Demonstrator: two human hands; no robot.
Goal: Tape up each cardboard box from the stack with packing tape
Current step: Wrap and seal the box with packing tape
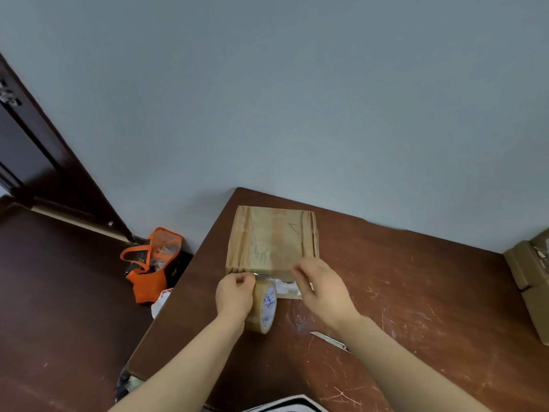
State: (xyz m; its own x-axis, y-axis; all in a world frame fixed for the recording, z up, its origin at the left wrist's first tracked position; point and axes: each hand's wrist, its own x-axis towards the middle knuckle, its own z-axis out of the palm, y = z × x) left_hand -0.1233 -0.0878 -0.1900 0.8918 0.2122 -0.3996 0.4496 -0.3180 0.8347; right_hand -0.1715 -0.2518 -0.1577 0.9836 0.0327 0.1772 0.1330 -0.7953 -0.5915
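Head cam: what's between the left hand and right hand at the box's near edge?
The tape roll, against the left hand, then a white patch at the near edge of the cardboard box, just before the right hand. Head view only.

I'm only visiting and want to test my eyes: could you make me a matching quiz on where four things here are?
1 tape roll
2 orange bag
3 blade
4 cardboard box

a on the floor
b flat at the table's far end
c gripped by the left hand
d on the table beside the right forearm

Pairs: 1-c, 2-a, 3-d, 4-b
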